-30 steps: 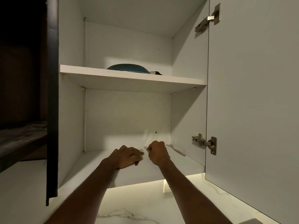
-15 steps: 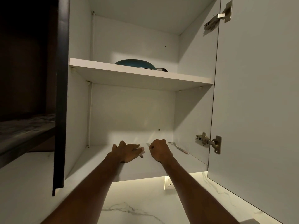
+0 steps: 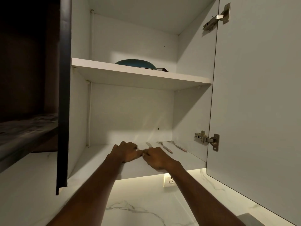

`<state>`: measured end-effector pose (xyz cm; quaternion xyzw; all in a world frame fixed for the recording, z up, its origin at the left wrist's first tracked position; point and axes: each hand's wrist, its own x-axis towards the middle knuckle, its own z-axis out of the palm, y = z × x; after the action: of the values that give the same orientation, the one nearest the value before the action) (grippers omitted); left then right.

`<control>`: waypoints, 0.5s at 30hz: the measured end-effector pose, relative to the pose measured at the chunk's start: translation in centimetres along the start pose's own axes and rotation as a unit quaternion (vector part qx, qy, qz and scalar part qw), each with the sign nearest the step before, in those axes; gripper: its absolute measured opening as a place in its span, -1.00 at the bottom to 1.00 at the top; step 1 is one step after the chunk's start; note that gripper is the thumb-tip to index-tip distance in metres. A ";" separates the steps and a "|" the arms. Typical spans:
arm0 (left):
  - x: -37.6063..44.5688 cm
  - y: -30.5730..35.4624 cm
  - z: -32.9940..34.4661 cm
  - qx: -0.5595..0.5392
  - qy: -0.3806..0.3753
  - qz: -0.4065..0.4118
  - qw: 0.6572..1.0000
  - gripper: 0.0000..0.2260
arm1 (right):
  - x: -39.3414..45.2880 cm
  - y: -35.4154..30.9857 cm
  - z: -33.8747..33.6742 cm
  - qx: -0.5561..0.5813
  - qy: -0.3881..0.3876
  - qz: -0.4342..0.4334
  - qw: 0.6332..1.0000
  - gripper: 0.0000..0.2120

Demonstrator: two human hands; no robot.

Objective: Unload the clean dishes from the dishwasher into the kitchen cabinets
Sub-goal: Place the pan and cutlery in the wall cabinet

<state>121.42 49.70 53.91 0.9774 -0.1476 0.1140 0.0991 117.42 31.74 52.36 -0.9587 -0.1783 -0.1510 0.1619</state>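
Both my hands rest on the bottom shelf (image 3: 104,154) of an open white wall cabinet. My left hand (image 3: 126,151) has its fingers curled, and its fingertips meet my right hand (image 3: 156,158); a pale sliver shows between them. My right hand is closed over a knife (image 3: 149,144), whose blade tip sticks out behind its knuckles. Two more utensils with pinkish handles, one (image 3: 165,148) and the other (image 3: 179,146), lie flat on the shelf just right of my right hand. A teal pan (image 3: 136,63) sits upside down on the upper shelf (image 3: 140,74).
The cabinet's right door (image 3: 260,95) stands open, with hinges (image 3: 206,140) on its inner edge. A dark door edge (image 3: 64,95) hangs at the left. Below are a marble backsplash and a wall socket (image 3: 169,181) under a light strip.
My hands have drawn together until they touch. My right hand has shifted left, so a second utensil now shows on the shelf beside it. The camera has moved closer.
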 end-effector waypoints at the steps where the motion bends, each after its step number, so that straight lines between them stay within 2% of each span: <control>1: 0.1 -0.1 0.1 -0.005 0.002 -0.001 1.000 -0.43 | -0.4 -0.1 -0.1 -0.011 -0.016 -0.001 1.000 -0.65; 6: 0.2 -0.2 0.4 0.001 -0.005 -0.007 1.000 -0.51 | -1.4 -0.6 -0.1 -0.024 -0.035 0.010 0.999 -0.66; 9: 0.5 -0.5 0.6 -0.018 -0.002 -0.002 1.000 -0.45 | -1.7 -1.2 -0.3 -0.011 -0.029 0.023 0.999 -0.66; 12: 1.0 -0.9 1.2 -0.042 0.044 -0.005 0.998 -0.38 | -2.2 -1.8 -0.8 -0.028 -0.021 0.022 0.999 -0.56; 15: -0.1 -0.8 1.1 0.014 0.137 -0.011 0.990 -0.29 | -2.9 -2.6 -1.4 -0.059 -0.006 0.022 0.998 -0.45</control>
<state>121.79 50.24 52.67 0.9555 -0.1199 0.2478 0.1061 113.53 32.75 53.27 -0.9713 -0.1487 -0.1518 0.1070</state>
